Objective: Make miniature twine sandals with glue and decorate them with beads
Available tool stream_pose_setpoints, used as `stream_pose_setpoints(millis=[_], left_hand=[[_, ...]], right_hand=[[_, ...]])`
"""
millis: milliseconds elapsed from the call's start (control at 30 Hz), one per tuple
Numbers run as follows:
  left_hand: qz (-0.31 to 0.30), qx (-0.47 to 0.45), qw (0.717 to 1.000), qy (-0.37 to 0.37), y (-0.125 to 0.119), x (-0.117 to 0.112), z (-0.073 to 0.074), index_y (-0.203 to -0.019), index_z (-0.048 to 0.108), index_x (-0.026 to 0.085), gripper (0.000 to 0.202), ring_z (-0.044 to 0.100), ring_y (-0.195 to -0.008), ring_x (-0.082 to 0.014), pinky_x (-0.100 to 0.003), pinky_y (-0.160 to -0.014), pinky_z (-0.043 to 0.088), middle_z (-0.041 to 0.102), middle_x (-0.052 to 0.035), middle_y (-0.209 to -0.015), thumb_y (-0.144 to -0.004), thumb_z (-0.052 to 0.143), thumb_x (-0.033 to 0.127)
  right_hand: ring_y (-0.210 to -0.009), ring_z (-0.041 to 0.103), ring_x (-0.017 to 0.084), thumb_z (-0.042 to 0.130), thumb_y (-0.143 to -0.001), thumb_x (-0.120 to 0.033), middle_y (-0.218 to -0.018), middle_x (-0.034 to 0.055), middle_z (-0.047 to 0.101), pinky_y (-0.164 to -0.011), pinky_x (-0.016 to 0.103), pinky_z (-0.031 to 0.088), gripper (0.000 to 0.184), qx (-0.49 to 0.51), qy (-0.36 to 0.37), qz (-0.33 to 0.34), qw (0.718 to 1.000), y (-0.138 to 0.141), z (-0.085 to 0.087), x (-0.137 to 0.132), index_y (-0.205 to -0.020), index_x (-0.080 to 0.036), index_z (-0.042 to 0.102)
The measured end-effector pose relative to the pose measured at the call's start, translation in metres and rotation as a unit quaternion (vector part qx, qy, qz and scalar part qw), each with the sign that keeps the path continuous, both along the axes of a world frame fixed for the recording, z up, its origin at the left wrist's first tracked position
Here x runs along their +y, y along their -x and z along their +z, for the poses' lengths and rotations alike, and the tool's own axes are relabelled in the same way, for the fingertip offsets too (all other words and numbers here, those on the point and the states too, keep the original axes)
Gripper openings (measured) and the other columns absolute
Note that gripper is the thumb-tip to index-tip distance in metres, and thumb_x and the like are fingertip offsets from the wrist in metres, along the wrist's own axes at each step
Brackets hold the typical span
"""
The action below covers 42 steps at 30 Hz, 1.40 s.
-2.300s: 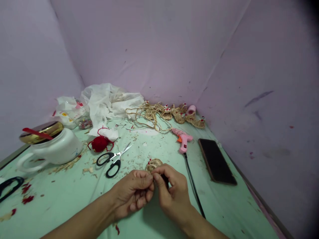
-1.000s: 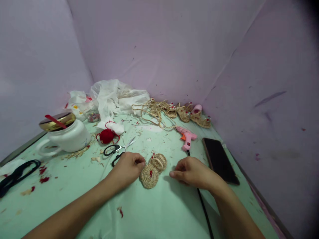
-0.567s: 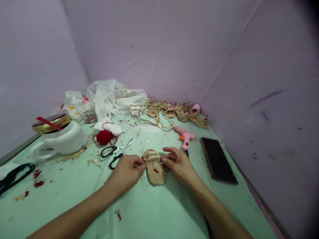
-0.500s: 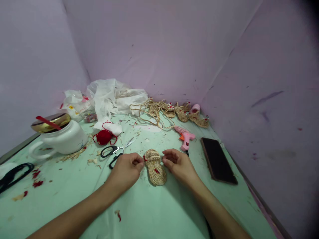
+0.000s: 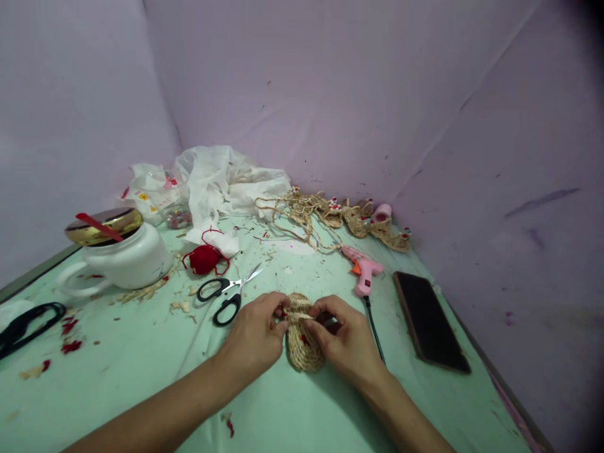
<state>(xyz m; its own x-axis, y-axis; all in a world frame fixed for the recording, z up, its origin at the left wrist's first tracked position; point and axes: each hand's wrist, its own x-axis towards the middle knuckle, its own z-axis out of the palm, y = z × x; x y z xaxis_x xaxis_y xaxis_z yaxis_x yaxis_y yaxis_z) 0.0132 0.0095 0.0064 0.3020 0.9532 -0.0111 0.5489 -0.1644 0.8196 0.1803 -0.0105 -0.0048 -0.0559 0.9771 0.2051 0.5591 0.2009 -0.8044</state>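
A small slipper of coiled straw rope lies sole up to me on the table, with a dark red mark on its sole and a pale strap across its upper half. My left hand is closed at the strap's left end, where a bit of red shows between thumb and forefinger. From the other side, the thumb and forefinger of my right hand pinch the strap's right end. My fingers partly cover the slipper's middle.
Open scissors lie left of my hands, below a red yarn ball. A white mug stands further left. To the right are a pink glue gun and a phone. Straw slippers and plastic bags line the back.
My right hand has moved in from beside the slipper and now grips the strap's right end. The left hand stays at the left end. The whole view has shifted slightly.
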Motion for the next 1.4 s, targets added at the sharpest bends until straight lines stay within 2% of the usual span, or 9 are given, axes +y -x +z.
stream_pose_setpoints(millis=[200,367,533,733,933,1000,1100,1267,1400], left_hand=[[-0.006,0.029,1.000,0.004,0.000,0.000,-0.001,-0.081,0.053,0.020,0.015,0.049,-0.064,-0.0140,-0.026,-0.062,0.036,0.056,-0.0005,-0.077,-0.069,0.047,0.013],[0.004,0.002,0.999,0.050,0.000,0.003,-0.003,-0.082,0.052,0.020,0.014,0.047,-0.060,-0.0129,-0.024,-0.056,0.035,0.053,0.0021,-0.069,-0.069,0.050,0.015],[0.004,-0.045,0.993,0.108,0.001,0.006,-0.005,-0.101,0.050,0.020,0.032,0.049,-0.061,-0.0130,-0.024,-0.055,0.039,0.053,0.0012,-0.075,-0.071,0.056,0.028],[0.000,-0.008,0.997,0.081,-0.002,0.009,-0.010,-0.090,0.057,0.019,0.019,0.047,-0.058,-0.0126,-0.024,-0.055,0.038,0.051,0.0019,-0.068,-0.072,0.053,0.025],[0.046,-0.042,0.992,0.111,-0.002,0.007,-0.006,-0.102,0.047,0.020,0.035,0.048,-0.056,-0.0116,-0.023,-0.052,0.041,0.055,0.0005,-0.078,-0.069,0.057,0.029],[0.059,-0.039,0.989,0.129,-0.002,0.007,-0.004,-0.098,0.046,0.020,0.034,0.048,-0.053,-0.0116,-0.023,-0.048,0.041,0.053,0.0015,-0.072,-0.069,0.058,0.033],[0.063,-0.012,0.993,0.098,-0.002,0.005,-0.002,-0.086,0.049,0.021,0.024,0.050,-0.054,-0.0131,-0.022,-0.048,0.042,0.051,0.0020,-0.065,-0.068,0.059,0.033],[0.081,-0.009,0.996,-0.044,-0.007,-0.006,0.001,-0.076,0.052,0.022,0.009,0.051,-0.059,-0.0114,-0.021,-0.053,0.044,0.056,-0.0020,-0.086,-0.069,0.056,0.026],[0.123,-0.037,0.992,-0.001,-0.013,-0.013,0.007,-0.085,0.051,0.022,0.018,0.052,-0.054,-0.0088,-0.021,-0.050,0.043,0.055,-0.0017,-0.096,-0.067,0.051,0.025]], right_hand=[[-0.066,0.055,0.013,0.054,-0.071,-0.009,-0.086,0.0032,0.055,-0.059,0.026,0.047,0.026,0.014,-0.001,0.001,1.000,0.000,-0.004,0.002,-0.095,-0.019,0.054],[-0.067,0.055,0.013,0.053,-0.071,-0.006,-0.085,0.0033,0.054,-0.060,0.027,0.047,0.025,0.019,0.001,0.015,1.000,-0.001,-0.003,0.003,-0.091,-0.019,0.057],[-0.062,0.056,0.012,0.055,-0.065,-0.004,-0.085,0.0023,0.057,-0.057,0.026,0.049,0.031,0.081,0.085,-0.003,0.993,-0.007,-0.002,0.006,-0.092,-0.019,0.057],[-0.068,0.058,0.014,0.054,-0.061,0.000,-0.080,0.0025,0.061,-0.062,0.027,0.050,0.033,0.101,0.128,-0.001,0.987,-0.012,-0.005,0.010,-0.088,-0.018,0.062],[-0.062,0.059,0.013,0.052,-0.061,0.001,-0.079,0.0024,0.063,-0.054,0.024,0.048,0.036,0.154,0.177,-0.022,0.972,-0.013,-0.007,0.008,-0.091,-0.018,0.061],[-0.060,0.058,0.013,0.052,-0.062,0.000,-0.076,0.0018,0.063,-0.051,0.023,0.046,0.034,0.177,0.192,-0.037,0.965,-0.013,-0.007,0.008,-0.089,-0.018,0.061],[-0.058,0.057,0.012,0.053,-0.060,0.001,-0.071,0.0002,0.062,-0.050,0.022,0.044,0.034,0.209,0.198,-0.052,0.956,-0.011,-0.006,0.007,-0.086,-0.018,0.061],[-0.062,0.055,0.012,0.054,-0.058,0.003,-0.070,-0.0009,0.059,-0.056,0.023,0.043,0.033,0.257,0.235,-0.047,0.936,-0.005,0.006,0.006,-0.084,-0.016,0.062],[-0.063,0.053,0.011,0.053,-0.058,0.005,-0.067,-0.0016,0.055,-0.060,0.022,0.043,0.032,0.316,0.266,-0.023,0.910,-0.002,0.014,0.006,-0.082,-0.014,0.062]])
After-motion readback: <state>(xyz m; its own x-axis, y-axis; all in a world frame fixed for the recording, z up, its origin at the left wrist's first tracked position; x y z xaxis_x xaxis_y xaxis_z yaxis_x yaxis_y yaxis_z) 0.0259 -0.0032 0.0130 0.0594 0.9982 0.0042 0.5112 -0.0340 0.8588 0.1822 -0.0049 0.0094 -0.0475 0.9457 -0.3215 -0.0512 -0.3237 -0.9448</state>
